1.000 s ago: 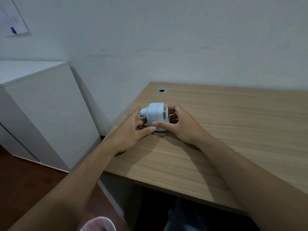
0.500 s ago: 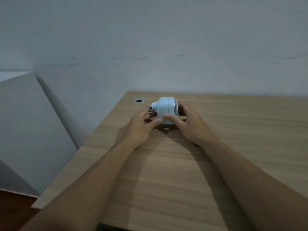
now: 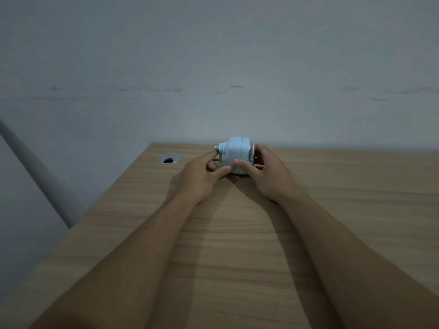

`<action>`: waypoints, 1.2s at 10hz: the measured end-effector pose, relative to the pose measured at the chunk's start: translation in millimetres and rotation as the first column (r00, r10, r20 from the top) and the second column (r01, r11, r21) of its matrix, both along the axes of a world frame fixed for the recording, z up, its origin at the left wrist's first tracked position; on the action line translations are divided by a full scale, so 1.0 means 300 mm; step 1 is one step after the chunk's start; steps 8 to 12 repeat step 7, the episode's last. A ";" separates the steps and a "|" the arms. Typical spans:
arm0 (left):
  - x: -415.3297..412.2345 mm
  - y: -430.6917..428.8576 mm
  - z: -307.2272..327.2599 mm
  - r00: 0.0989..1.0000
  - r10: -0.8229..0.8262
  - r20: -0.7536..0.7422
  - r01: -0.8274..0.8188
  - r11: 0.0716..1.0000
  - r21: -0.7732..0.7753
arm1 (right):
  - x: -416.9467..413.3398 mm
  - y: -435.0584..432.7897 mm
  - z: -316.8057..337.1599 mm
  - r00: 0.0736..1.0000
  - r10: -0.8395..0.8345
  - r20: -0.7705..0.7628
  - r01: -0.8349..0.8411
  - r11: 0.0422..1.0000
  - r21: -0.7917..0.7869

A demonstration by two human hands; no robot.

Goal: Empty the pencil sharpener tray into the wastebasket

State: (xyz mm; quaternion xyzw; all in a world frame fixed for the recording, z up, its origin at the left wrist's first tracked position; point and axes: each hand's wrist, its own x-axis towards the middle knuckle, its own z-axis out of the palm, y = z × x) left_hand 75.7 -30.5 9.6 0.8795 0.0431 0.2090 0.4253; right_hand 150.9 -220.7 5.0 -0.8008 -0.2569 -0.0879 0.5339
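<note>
Both your hands clamp the sharpener (image 3: 237,154) on the surface (image 3: 237,245) at 12 o'clock: left hand (image 3: 202,176) and right hand (image 3: 268,174).

From my seat, the pencil sharpener (image 3: 237,153) is half covered: my left hand (image 3: 202,178) masks its lower left side and my right hand (image 3: 266,173) wraps the clear end at 3 o'clock, so I cannot tell whether the tray is seated or partly out. The crank end at 9 o'clock is too small to read. Both forearms run off the bottom edge. The desk (image 3: 237,245) is cut at 6 and 3 o'clock. I cannot see inside the dark cable hole (image 3: 169,159).
</note>
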 end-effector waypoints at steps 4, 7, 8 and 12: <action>0.097 -0.001 -0.016 1.000 0.007 -0.007 -0.006 0.993 0.117 | 0.105 -0.003 -0.004 0.999 0.040 0.001 -0.040 0.997 -0.071; 0.021 0.007 -0.034 0.997 0.077 0.000 -0.077 0.994 0.083 | 0.029 -0.035 -0.003 0.995 -0.028 -0.092 0.027 1.000 -0.005; 0.021 0.007 -0.034 0.997 0.077 0.000 -0.077 0.994 0.083 | 0.029 -0.035 -0.003 0.995 -0.028 -0.092 0.027 1.000 -0.005; 0.021 0.007 -0.034 0.997 0.077 0.000 -0.077 0.994 0.083 | 0.029 -0.035 -0.003 0.995 -0.028 -0.092 0.027 1.000 -0.005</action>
